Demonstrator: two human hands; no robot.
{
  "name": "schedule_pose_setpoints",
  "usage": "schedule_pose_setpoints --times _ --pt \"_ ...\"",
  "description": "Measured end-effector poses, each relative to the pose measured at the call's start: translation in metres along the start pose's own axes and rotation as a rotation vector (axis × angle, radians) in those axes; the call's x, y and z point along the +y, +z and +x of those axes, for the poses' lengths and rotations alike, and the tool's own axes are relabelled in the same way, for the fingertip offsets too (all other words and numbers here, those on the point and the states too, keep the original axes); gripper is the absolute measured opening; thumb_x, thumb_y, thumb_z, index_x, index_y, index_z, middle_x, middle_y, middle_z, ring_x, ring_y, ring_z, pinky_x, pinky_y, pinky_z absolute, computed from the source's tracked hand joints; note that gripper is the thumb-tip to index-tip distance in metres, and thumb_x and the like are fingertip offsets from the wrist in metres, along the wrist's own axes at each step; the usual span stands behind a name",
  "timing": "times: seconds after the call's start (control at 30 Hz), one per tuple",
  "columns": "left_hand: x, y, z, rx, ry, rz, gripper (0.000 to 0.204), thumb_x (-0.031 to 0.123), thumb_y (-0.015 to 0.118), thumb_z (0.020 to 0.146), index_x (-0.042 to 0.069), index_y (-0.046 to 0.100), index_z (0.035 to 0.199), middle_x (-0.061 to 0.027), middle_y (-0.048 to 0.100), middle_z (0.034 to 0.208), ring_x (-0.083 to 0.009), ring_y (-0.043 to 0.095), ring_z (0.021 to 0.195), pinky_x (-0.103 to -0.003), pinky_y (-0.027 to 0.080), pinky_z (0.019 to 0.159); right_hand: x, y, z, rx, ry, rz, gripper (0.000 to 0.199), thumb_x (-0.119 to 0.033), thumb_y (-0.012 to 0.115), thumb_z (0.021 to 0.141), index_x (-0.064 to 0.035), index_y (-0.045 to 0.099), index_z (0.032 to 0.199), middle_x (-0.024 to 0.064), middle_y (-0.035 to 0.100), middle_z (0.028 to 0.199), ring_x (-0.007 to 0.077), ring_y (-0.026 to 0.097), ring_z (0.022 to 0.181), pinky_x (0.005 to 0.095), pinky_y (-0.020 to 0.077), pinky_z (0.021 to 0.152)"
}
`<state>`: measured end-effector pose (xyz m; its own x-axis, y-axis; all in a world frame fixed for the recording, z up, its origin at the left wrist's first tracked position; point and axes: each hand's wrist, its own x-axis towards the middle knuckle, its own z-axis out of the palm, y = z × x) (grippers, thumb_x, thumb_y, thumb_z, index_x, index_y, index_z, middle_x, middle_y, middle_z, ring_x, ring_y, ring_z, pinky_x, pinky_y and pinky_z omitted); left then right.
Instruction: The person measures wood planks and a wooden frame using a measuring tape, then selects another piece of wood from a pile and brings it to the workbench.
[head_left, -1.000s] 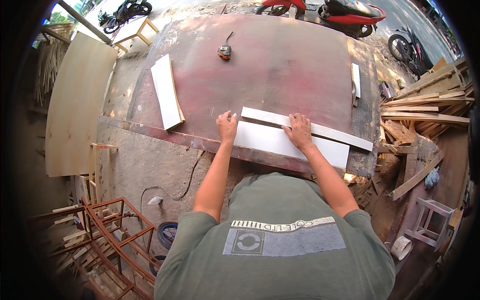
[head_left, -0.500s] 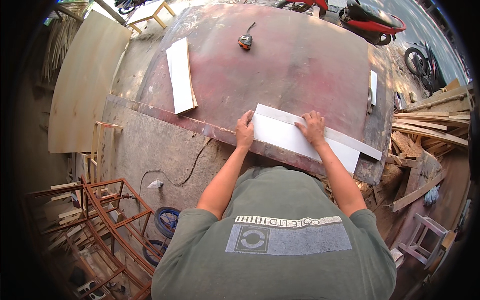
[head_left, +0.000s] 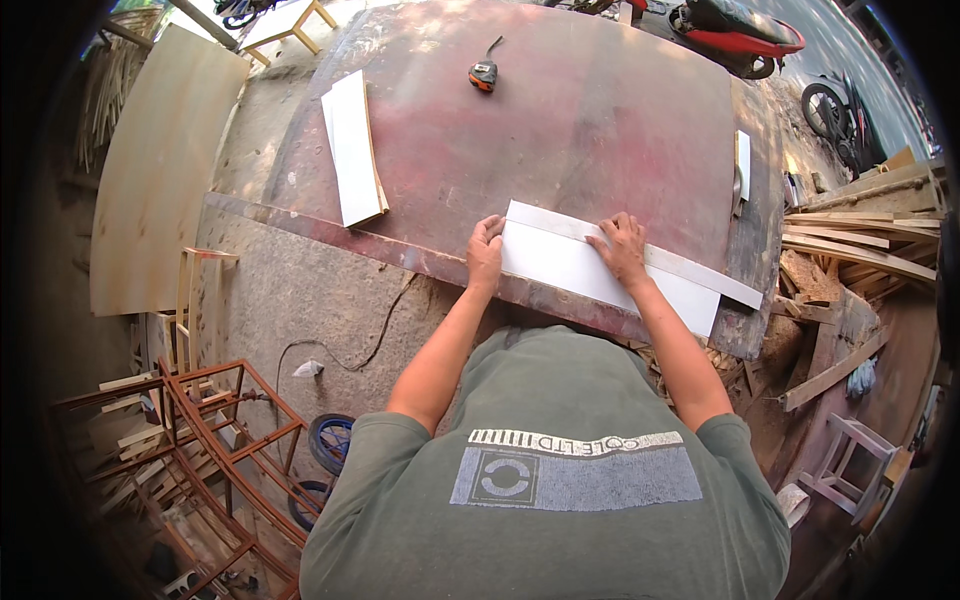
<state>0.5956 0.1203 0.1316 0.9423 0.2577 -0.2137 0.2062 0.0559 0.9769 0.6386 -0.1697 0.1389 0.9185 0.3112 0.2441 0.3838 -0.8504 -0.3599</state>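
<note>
A white board (head_left: 580, 278) lies along the near edge of the worktable. Across its far side runs a long, flat, pale grey straightedge (head_left: 700, 277), its right end jutting past the board. My left hand (head_left: 485, 252) grips the left end of the board, thumb and fingers close together; what the fingertips do at the edge is partly hidden. My right hand (head_left: 622, 246) presses down on the straightedge near its middle, fingers bent over it and thumb pointing left.
On the reddish worktable (head_left: 560, 130) lie a tape measure (head_left: 483, 76) and two stacked white boards (head_left: 353, 150). A wood pile (head_left: 860, 235) stands to the right, a rusty metal frame (head_left: 215, 440) at lower left, and a plywood sheet (head_left: 160, 180) at far left. Motorbikes (head_left: 735, 40) are parked beyond.
The view has shifted slightly. Both hands stay on the board and straightedge, with the straightedge's left end now nearly level with the board's end; little else differs.
</note>
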Motion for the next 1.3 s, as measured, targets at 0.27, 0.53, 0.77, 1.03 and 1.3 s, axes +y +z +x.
schedule_pose_setpoints --times 0.27,0.53,0.77,1.03,1.3 --pt "-0.009 0.002 0.002 0.041 0.074 0.202 0.045 -0.002 0.067 0.09 -0.003 0.057 0.133 -0.0178 0.068 0.133 -0.0244 0.066 0.12 -0.036 0.05 0.105 -0.007 -0.005 -0.001 -0.032 0.016 -0.05 0.039 -0.045 0.075 0.089 -0.0112 0.073 0.108 0.0071 0.058 0.105 0.0265 0.054 0.104 0.0418 0.0403 0.093" --pt "-0.011 0.008 0.0 0.086 0.113 0.232 0.047 -0.001 0.069 0.092 -0.003 0.055 0.137 -0.0178 0.068 0.132 -0.0233 0.065 0.118 -0.035 0.05 0.104 -0.009 -0.007 0.0 -0.012 0.007 -0.08 0.045 -0.051 0.075 0.087 -0.0112 0.073 0.108 0.0068 0.059 0.105 0.0269 0.054 0.106 0.0421 0.0409 0.094" --pt "0.003 0.007 -0.001 0.081 0.098 0.365 0.047 0.005 0.07 0.093 -0.004 0.057 0.137 -0.0166 0.07 0.131 -0.022 0.066 0.113 -0.035 0.051 0.1 -0.006 -0.006 0.001 -0.023 0.012 -0.042 0.043 -0.048 0.078 0.085 -0.0102 0.071 0.105 0.0068 0.059 0.105 0.0267 0.054 0.105 0.0423 0.041 0.094" --pt "0.021 0.011 -0.004 -0.117 -0.088 0.211 0.047 0.011 0.068 0.095 -0.004 0.057 0.138 -0.0187 0.068 0.135 -0.0205 0.066 0.115 -0.034 0.052 0.097 0.01 -0.021 -0.005 -0.073 0.044 -0.067 0.043 -0.046 0.079 0.084 -0.0079 0.07 0.101 0.0079 0.059 0.103 0.028 0.054 0.103 0.0419 0.0427 0.091" --pt "0.037 0.038 0.029 -0.403 -0.14 0.315 0.048 0.017 0.07 0.097 -0.001 0.056 0.139 -0.0151 0.073 0.126 -0.0236 0.069 0.114 -0.037 0.053 0.099 0.038 -0.048 -0.036 -0.05 0.152 -0.102 0.046 -0.041 0.08 0.085 -0.0054 0.07 0.112 0.0105 0.06 0.11 0.0306 0.054 0.111 0.0458 0.0432 0.097"
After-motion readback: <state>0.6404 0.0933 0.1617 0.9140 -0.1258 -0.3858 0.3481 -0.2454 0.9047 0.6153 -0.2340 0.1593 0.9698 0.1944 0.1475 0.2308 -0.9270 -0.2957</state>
